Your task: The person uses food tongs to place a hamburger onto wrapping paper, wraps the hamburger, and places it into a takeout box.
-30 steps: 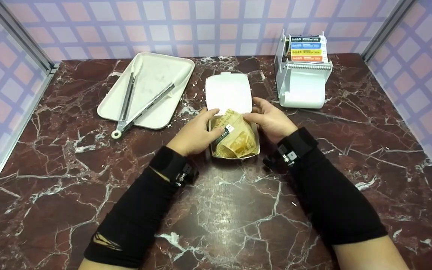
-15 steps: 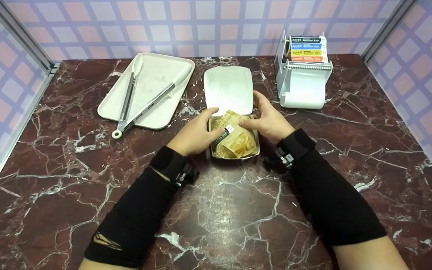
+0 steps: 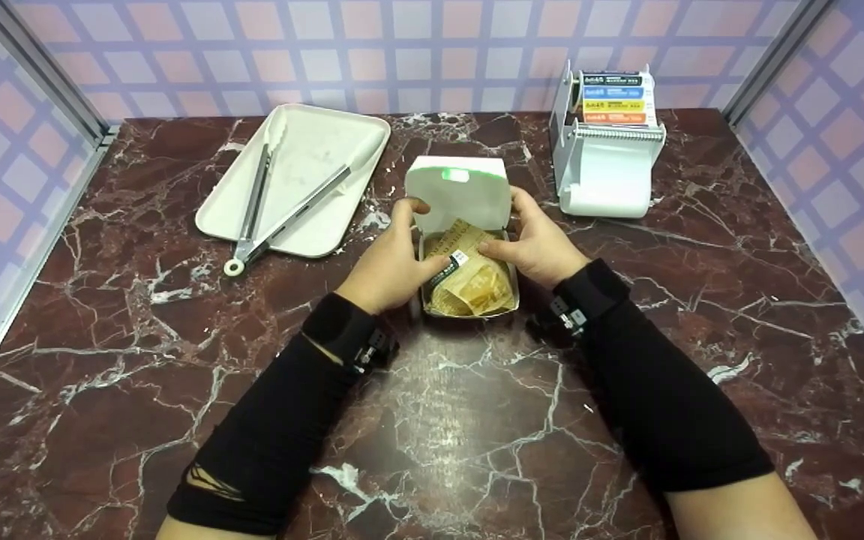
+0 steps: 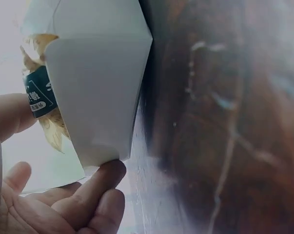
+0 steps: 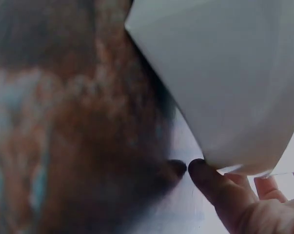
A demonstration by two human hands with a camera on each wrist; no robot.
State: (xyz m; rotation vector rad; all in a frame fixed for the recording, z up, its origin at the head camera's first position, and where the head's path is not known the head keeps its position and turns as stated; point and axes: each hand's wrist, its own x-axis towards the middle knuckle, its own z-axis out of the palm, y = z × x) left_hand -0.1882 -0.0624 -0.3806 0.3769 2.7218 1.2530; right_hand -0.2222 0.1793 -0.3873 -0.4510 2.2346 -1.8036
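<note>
A white paper burger box (image 3: pixel 459 196) stands mid-table, its lid tilted up at the back. A burger wrapped in yellow printed paper (image 3: pixel 486 279), with a dark green and white label (image 3: pixel 445 270), lies in it. My left hand (image 3: pixel 391 266) holds the box's left side. Its thumb touches the wrapper by the label, one finger is raised at the lid's left edge, and in the left wrist view other fingertips (image 4: pixel 112 168) touch the box wall. On the right side, my right hand (image 3: pixel 548 247) lays its thumb on the wrapper, fingers reaching behind the lid.
A cream tray (image 3: pixel 304 180) stands at the back left with metal tongs (image 3: pixel 297 214) lying spread across it. At the back right is a label dispenser (image 3: pixel 608 150) with a white roll and coloured strips. Checked walls border the dark marbled table.
The lid has swung up from lying back and now leans forward over the box. My left index finger has risen to its edge; my right fingers have moved farther back behind it.
</note>
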